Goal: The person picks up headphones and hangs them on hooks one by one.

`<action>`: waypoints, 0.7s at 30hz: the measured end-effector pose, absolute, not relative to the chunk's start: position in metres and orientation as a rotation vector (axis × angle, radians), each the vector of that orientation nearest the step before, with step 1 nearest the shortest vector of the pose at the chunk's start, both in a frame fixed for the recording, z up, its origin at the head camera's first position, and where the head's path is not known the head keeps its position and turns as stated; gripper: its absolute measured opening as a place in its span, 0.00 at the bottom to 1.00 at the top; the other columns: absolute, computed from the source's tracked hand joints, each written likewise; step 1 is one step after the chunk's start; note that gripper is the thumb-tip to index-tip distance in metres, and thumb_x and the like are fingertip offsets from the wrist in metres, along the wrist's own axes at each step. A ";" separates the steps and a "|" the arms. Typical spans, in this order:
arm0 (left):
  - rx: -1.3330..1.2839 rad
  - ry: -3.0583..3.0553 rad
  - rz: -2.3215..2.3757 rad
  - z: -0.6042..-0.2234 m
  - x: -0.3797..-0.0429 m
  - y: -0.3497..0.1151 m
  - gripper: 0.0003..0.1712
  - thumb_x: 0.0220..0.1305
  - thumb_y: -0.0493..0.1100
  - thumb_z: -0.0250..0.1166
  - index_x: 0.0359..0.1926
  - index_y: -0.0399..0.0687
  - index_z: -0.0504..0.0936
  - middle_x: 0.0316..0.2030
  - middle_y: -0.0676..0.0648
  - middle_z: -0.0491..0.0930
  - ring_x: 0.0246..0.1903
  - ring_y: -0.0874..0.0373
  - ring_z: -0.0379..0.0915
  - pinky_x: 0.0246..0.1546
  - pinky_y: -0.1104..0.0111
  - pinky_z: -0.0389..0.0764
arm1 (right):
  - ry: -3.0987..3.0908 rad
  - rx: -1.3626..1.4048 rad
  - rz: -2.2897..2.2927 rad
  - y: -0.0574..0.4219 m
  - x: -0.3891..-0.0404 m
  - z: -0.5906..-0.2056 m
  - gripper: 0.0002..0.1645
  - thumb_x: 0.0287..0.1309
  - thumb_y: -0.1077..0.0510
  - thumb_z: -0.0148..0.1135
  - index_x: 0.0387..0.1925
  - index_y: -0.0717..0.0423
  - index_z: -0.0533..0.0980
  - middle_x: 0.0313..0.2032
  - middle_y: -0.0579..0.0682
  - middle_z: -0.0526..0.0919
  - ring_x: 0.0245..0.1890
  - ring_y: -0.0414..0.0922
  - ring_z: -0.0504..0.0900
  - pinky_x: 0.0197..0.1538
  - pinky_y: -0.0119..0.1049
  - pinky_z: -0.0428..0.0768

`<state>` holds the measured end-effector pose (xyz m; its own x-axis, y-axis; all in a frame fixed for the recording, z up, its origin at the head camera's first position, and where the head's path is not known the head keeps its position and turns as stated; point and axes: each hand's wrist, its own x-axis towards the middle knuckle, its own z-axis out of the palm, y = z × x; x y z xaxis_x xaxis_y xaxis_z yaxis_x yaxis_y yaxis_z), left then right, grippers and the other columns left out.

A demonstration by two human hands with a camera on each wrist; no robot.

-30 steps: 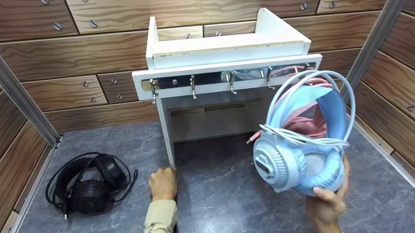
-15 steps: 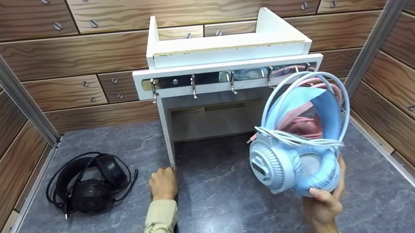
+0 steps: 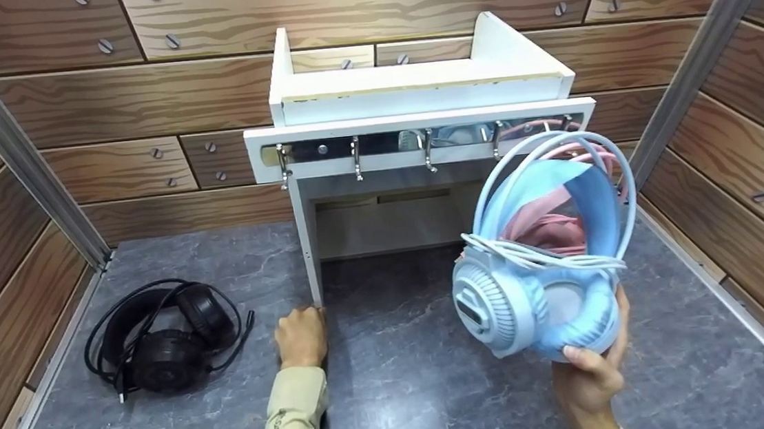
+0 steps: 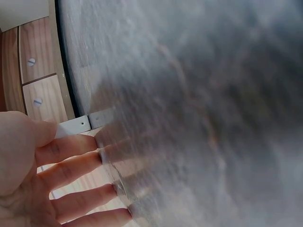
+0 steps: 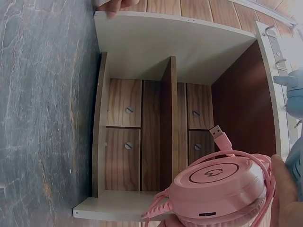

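Note:
My right hand (image 3: 593, 379) grips a light blue headset (image 3: 490, 305) by one padded ear cup, thumb on the cushion. Its cable is bundled across the headband opening. Behind it, at the right end of the hook rail (image 3: 391, 162), is a pink headset (image 3: 553, 233), partly hidden; the right wrist view shows its ear cup (image 5: 215, 182) and USB plug (image 5: 221, 137). My left hand (image 3: 301, 338) holds the bottom front edge of the white rack's left side panel (image 3: 309, 248). In the left wrist view, thumb and fingers (image 4: 71, 146) lie around that panel's end.
A black headset (image 3: 170, 357) with coiled cable lies on the grey marbled tabletop (image 3: 397, 393) at the left. The white rack (image 3: 413, 101) stands at the back, several metal hooks along its front. Wood-patterned walls (image 3: 137, 101) enclose the table.
My right hand has shifted slightly left with the blue headset, covering the pink plug in the head view. My left hand has stayed at the panel.

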<state>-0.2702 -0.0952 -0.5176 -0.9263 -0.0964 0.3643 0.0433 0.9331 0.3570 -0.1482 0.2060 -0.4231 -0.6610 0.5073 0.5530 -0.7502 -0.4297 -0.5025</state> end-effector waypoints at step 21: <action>0.004 -2.678 -0.491 -0.519 -0.269 -0.095 0.16 0.65 0.41 0.68 0.27 0.30 0.86 0.26 0.33 0.84 0.26 0.29 0.81 0.24 0.43 0.81 | -1.003 0.407 2.131 0.201 -0.146 -0.421 0.56 0.30 0.75 0.41 0.73 0.61 0.58 0.58 0.64 0.68 0.49 0.50 0.71 0.53 0.40 0.74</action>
